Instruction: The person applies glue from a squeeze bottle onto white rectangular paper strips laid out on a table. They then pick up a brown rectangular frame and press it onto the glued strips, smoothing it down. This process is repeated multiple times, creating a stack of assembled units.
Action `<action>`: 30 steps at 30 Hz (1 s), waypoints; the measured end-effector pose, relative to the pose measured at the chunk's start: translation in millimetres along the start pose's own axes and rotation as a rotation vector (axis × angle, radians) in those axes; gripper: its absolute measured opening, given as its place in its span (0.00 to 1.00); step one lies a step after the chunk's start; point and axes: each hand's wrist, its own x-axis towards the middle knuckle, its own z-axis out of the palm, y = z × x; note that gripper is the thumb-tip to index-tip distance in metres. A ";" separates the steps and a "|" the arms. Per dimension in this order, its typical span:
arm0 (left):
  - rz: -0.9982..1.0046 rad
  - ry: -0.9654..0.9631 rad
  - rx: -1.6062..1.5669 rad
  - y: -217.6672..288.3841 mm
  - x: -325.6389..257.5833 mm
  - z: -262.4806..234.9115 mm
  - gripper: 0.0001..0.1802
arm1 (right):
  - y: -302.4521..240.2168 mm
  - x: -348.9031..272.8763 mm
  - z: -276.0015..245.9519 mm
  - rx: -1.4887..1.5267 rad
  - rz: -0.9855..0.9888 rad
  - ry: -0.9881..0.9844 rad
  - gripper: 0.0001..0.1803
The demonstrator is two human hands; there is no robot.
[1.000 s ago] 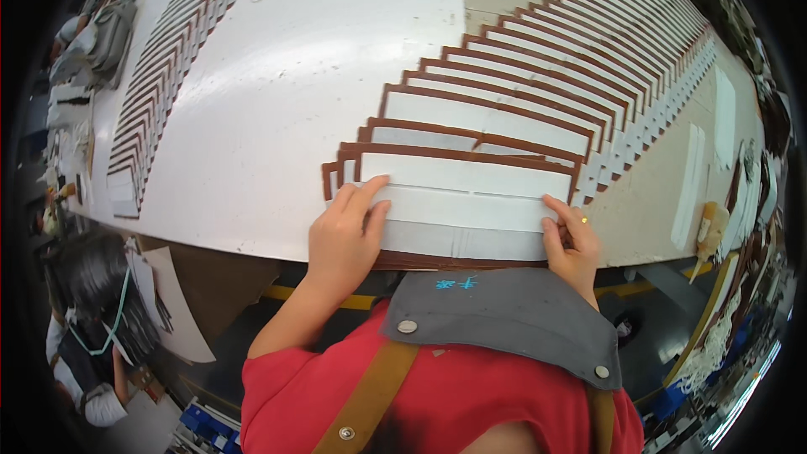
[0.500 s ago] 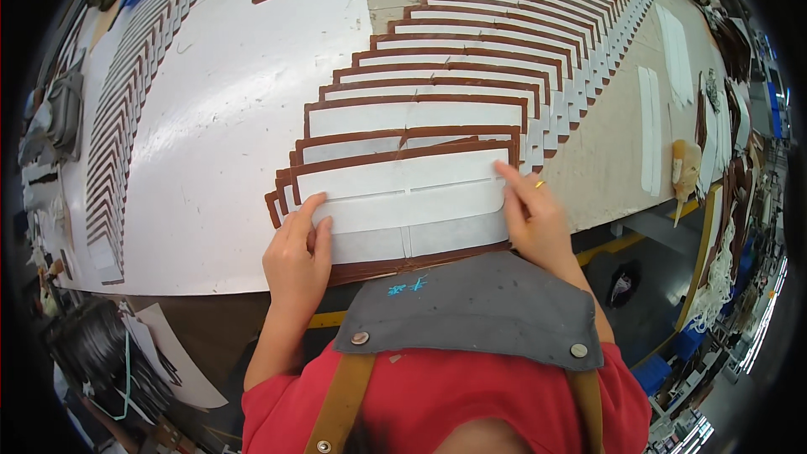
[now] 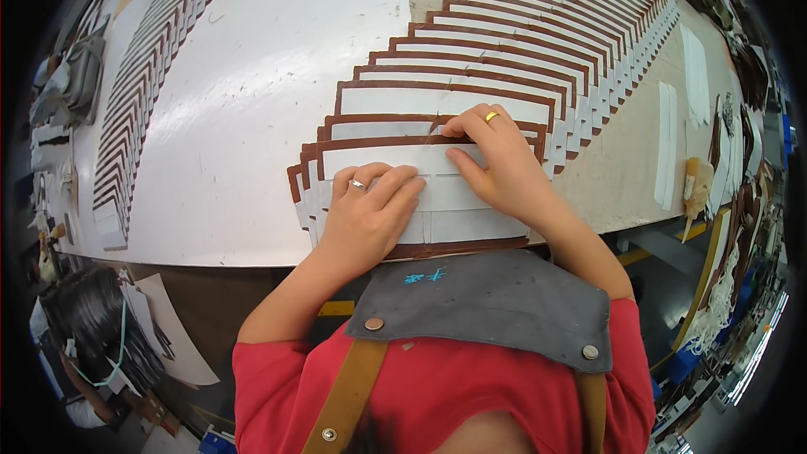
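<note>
Scene: A person in a red top and a grey apron with tan straps leans over a white worktop, seen from above.
Left hand: lies palm down, fingers together and nearly flat, pressing on the nearest white strips at the near edge of the worktop; it grips nothing. A ring sits on one finger.
Right hand: rests just right of the left hand, fingers bent, fingertips pinching at the brown edge of a strip one row farther back; whether the edge is lifted cannot be told. A gold ring shows on one finger.
Strips: white pieces with brown borders, overlapped like shingles in a long row that runs from the hands away to the far right.
Left side: a second overlapped row of the same pieces curves along the far left of the worktop.
Right side: bare tan board with a few loose white strips.
Lower left: another person with dark hair, below the worktop's edge.
</note>
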 end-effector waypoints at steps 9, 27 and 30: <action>0.031 -0.013 0.047 -2.5 -2.9 3.7 0.16 | 8.9 13.2 2.0 0.140 0.062 -0.097 0.07; -0.194 0.084 -0.024 -9.8 12.1 -0.8 0.20 | 10.5 11.9 7.5 -0.078 -0.067 -0.073 0.05; -0.223 0.061 -0.014 -19.0 26.1 -0.5 0.16 | 9.8 11.8 8.0 -0.059 -0.066 -0.042 0.07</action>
